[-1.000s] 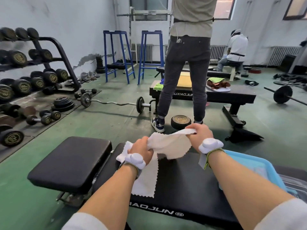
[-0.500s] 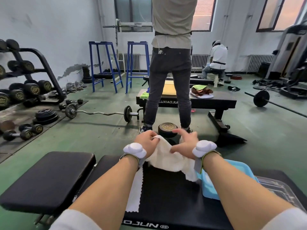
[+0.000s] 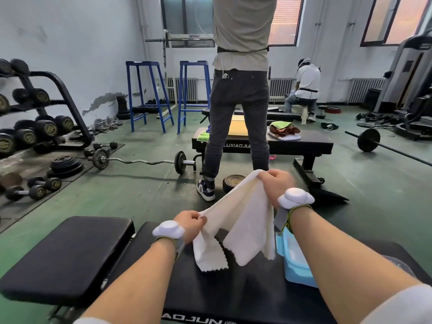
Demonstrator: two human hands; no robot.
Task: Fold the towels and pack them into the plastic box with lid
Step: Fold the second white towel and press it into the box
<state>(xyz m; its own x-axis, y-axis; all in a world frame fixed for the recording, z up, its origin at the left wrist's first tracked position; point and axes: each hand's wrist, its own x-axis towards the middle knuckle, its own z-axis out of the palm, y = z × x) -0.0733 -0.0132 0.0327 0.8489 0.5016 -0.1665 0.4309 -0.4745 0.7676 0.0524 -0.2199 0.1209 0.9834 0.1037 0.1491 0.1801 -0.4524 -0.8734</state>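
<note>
A white towel hangs in the air above the black bench, stretched slantwise between my hands. My left hand pinches its lower left corner. My right hand grips the upper corner, higher and farther away. The towel's zigzag lower edges dangle just above the bench pad. To the right, a light blue plastic lid lies on the bench, mostly hidden by my right forearm. Both wrists wear white sensor bands.
A second black pad adjoins the bench on the left. A person stands just beyond the bench, facing away, by another bench with towels. A curl barbell, dumbbell rack and floor weight lie around.
The towel was bunched between my hands over the bench. Now both hands have spread apart, the right one rising, and the towel hangs opened out between them.
</note>
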